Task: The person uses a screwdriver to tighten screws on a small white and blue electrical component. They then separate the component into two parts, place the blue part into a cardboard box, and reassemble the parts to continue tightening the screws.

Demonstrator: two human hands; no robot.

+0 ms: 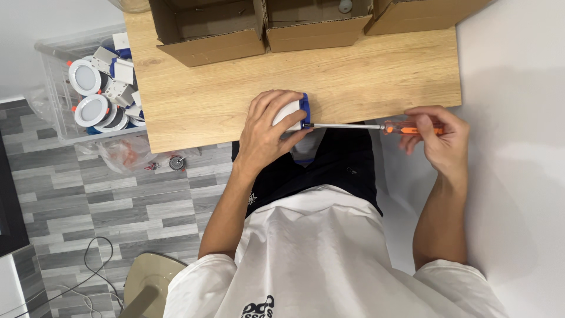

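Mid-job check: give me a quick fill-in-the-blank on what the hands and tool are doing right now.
1. The right hand grips a screwdriver with an ____ handle.
2. The left hand covers a white and ____ part at the table edge.
3. The screwdriver tip meets the part's ____ side.

Missing words: orange; blue; blue

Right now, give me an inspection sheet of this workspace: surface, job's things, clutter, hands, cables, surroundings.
Surface: wooden table, light grain, bare in the middle.
Job's things: white and blue box at the near edge; orange-handled screwdriver, tip at the box's blue side.
Clutter: three open cardboard boxes along the far edge.
Hands: left hand clamps the box; right hand grips the screwdriver handle.
Cables: thin cable on the floor.
Surroundings: clear bin of round white lamps, plastic bag, grey plank floor.
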